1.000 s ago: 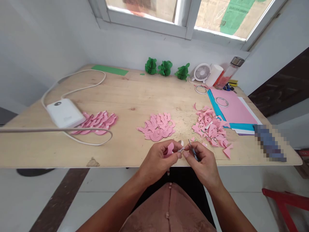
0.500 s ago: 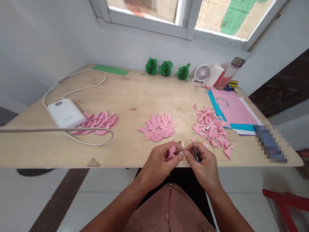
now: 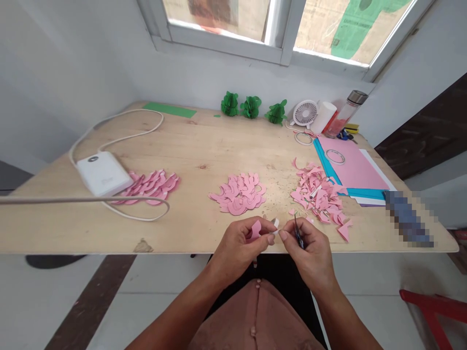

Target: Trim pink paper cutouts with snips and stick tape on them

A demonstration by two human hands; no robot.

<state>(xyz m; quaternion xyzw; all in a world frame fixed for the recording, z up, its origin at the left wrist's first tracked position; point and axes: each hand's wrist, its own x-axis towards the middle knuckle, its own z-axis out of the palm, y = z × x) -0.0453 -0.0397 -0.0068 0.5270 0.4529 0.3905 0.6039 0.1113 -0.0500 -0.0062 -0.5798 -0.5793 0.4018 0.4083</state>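
A curved pink paper piece [image 3: 256, 228] is pinched in my left hand [image 3: 241, 245], along with a small white roll [image 3: 275, 223] that looks like tape. Dark scissors [image 3: 298, 234] rest within the fingers of my right hand [image 3: 310, 248], blades pointing up. My right thumb and forefinger are pressed together at the white strip between the hands. Just beyond my left hand lies a pile of cut pink shapes [image 3: 239, 194]. Pink scraps [image 3: 319, 194] are heaped beyond my right hand.
A white power bank [image 3: 104, 173] with a cable overlaps more pink pieces [image 3: 156, 184] at left. Green paper ornaments [image 3: 250, 107], a fan [image 3: 305, 114] and a bottle [image 3: 346, 114] stand along the back. Coloured sheets [image 3: 361, 167] lie at right.
My hands are slightly farther apart, with the right one shifted a little to the right. The scissors are more upright, and the white roll has tilted. The camera view has shifted slightly.
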